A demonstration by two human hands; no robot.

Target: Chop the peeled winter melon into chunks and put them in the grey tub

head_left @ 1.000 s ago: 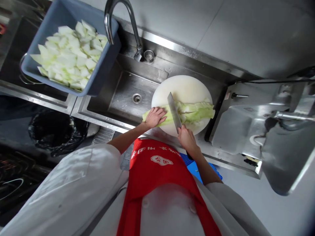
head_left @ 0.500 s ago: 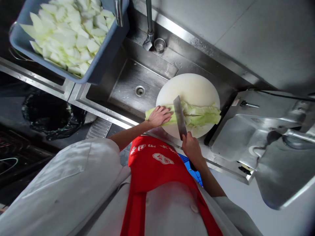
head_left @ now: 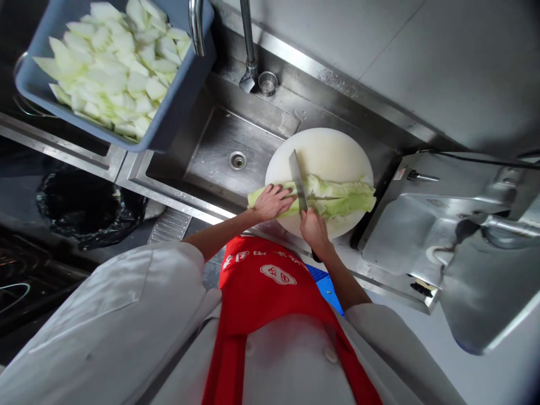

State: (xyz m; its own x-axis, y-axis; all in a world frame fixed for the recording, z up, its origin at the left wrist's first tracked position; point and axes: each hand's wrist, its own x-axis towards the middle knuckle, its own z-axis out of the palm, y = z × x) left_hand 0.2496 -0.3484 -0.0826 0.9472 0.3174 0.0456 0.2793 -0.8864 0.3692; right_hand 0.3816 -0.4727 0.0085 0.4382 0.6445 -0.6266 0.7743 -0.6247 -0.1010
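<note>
A long pale green vegetable (head_left: 337,203), with ragged pieces to its right, lies across a round white cutting board (head_left: 328,151) over the sink. Flat on its left end rests my left hand (head_left: 272,201), fingers stretched out and pressing it down. My right hand (head_left: 314,228) is wrapped around the handle of a cleaver (head_left: 297,175). The blade stands over the vegetable, just right of my left fingers, and points toward the back of the board. Whether its edge has entered the vegetable I cannot tell.
A blue-grey tub (head_left: 166,109) of cut pale green pieces (head_left: 113,67) stands at upper left under a tap (head_left: 196,28). The steel sink (head_left: 219,135) has a drain at its middle. On the right is a metal machine (head_left: 400,230); a black-bagged bin (head_left: 84,205) stands lower left.
My right hand and the cleaver have moved away from my body and slightly left, and the blade is turned more edge-on. My left hand stays on the vegetable.
</note>
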